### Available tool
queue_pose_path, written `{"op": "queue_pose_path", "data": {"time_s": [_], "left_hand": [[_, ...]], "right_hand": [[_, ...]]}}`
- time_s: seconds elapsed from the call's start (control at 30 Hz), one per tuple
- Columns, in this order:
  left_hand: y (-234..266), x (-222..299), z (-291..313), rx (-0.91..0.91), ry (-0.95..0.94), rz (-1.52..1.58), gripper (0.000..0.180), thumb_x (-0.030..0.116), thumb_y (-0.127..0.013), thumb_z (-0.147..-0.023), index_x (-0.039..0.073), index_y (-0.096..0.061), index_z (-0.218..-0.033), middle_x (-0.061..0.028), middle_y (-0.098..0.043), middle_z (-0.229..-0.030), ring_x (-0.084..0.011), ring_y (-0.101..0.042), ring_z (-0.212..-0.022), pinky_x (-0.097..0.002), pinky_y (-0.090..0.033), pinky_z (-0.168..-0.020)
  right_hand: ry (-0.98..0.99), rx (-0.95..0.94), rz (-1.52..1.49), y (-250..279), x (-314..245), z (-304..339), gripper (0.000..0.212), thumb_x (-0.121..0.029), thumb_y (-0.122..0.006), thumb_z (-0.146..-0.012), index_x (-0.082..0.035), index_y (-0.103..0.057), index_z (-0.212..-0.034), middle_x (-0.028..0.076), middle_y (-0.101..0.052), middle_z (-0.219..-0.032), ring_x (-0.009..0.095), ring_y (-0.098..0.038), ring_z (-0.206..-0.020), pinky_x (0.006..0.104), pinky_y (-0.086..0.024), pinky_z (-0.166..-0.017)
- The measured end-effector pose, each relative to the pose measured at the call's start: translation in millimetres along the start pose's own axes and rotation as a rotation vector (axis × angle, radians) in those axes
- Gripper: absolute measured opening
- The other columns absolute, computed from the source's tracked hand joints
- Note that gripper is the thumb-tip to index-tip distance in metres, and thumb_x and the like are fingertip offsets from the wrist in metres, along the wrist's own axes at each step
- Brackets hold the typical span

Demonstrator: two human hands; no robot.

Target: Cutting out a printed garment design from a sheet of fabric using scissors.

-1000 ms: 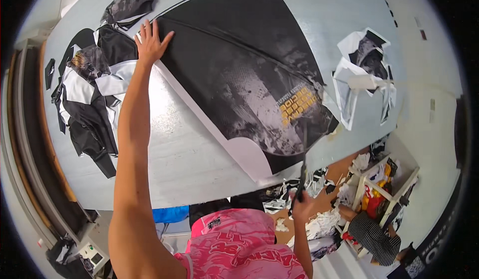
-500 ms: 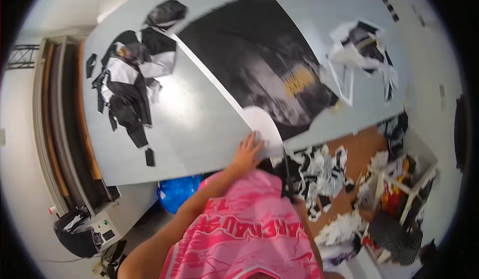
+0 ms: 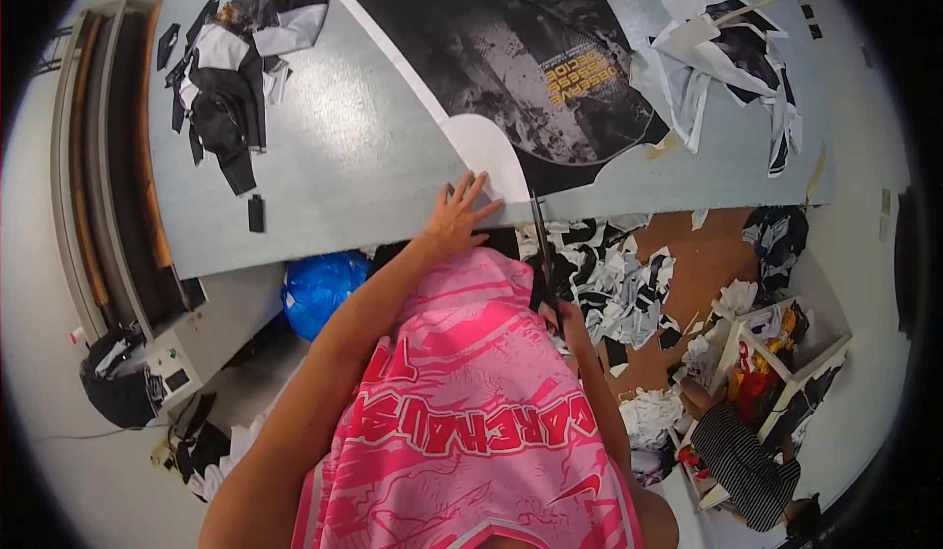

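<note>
A large black cloth panel (image 3: 422, 19) with grey print and yellow lettering lies spread on the pale table (image 3: 334, 176). At its near left corner is a white curved section (image 3: 488, 151); whether it is part of the panel cannot be told. My left hand (image 3: 460, 217) rests beside this section at the table's near edge, fingers spread and touching its lower border. Lower on the right, my right hand (image 3: 562, 315) is closed around the handles of long dark scissors (image 3: 543, 249). Their tips reach the table edge, close to where white meets black.
Black and white cut pieces (image 3: 226, 97) lie at the table's left, more scraps (image 3: 727, 58) at its right. Fabric offcuts (image 3: 619, 284) cover the brown floor. A person in a striped top (image 3: 742, 461) bends by a crate (image 3: 825, 338). A blue bag (image 3: 319, 289) sits below the table.
The view has shifted, so the table sits higher in the picture. My right hand and the scissors now show clearly. My left hand stays by the white section, its fingers spread wider.
</note>
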State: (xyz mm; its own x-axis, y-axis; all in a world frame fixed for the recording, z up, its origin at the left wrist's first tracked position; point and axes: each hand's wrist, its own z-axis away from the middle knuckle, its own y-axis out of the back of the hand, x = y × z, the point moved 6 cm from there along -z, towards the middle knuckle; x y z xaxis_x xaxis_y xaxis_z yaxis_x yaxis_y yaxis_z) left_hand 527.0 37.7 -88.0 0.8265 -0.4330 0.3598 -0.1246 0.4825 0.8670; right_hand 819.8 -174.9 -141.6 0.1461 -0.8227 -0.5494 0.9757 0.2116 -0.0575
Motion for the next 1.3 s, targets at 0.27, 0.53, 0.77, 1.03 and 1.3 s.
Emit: {"op": "queue_pose_path", "data": {"time_s": [0.27,0.53,0.77,1.03,1.3], "left_hand": [[-12.9,-4.4,5.5,0.057,0.042,0.024,0.083,0.04,-0.079,-0.089,0.025,-0.043,-0.162,-0.019,-0.018,-0.175,-0.0413,-0.023,-0.159,-0.0633,-0.03,-0.122],[-13.1,-9.1,10.3,0.068,0.076,0.031,0.082,0.038,-0.081,-0.088,0.025,-0.045,-0.161,-0.018,-0.018,-0.175,-0.041,-0.023,-0.159,-0.0626,-0.029,-0.123],[-19.1,-12.7,17.9,0.135,0.075,0.075,0.081,0.035,-0.083,-0.085,0.027,-0.049,-0.158,-0.016,-0.019,-0.175,-0.0388,-0.023,-0.159,-0.065,-0.031,-0.12],[-13.6,-14.7,15.7,0.093,0.087,0.054,0.081,0.036,-0.081,-0.087,0.027,-0.046,-0.16,-0.015,-0.018,-0.176,-0.0383,-0.022,-0.16,-0.0636,-0.03,-0.122],[-18.0,-14.4,20.2,0.05,0.115,0.074,0.08,0.035,-0.078,-0.09,0.028,-0.044,-0.162,-0.0141,-0.016,-0.177,-0.038,-0.021,-0.161,-0.063,-0.028,-0.124]], "right_hand": [[0.037,0.02,-0.004,-17.6,-30.3,-35.3,0.041,-0.042,-0.076,-0.099,-0.008,-0.061,-0.082,-0.004,-0.056,-0.069,0.008,-0.053,-0.059,0.0278,-0.042,-0.056],[0.124,0.021,0.077,-20.8,-56.8,-40.8,0.041,-0.04,-0.077,-0.1,-0.007,-0.061,-0.08,-0.005,-0.054,-0.066,0.006,-0.05,-0.056,0.0252,-0.039,-0.051],[0.086,0.033,0.235,-16.4,-54.2,-28.1,0.05,-0.048,-0.076,-0.098,-0.006,-0.061,-0.074,-0.004,-0.052,-0.061,0.006,-0.051,-0.056,0.027,-0.038,-0.052],[0.055,-0.059,0.104,-18.8,-82.9,-60.4,0.048,-0.051,-0.074,-0.097,-0.007,-0.062,-0.081,-0.003,-0.057,-0.071,0.007,-0.052,-0.058,0.0273,-0.037,-0.053],[0.041,0.034,0.246,-7.4,-102.7,-66.8,0.059,-0.053,-0.083,-0.09,-0.008,-0.055,-0.065,-0.004,-0.048,-0.056,0.009,-0.047,-0.048,0.0286,-0.036,-0.048]]}}
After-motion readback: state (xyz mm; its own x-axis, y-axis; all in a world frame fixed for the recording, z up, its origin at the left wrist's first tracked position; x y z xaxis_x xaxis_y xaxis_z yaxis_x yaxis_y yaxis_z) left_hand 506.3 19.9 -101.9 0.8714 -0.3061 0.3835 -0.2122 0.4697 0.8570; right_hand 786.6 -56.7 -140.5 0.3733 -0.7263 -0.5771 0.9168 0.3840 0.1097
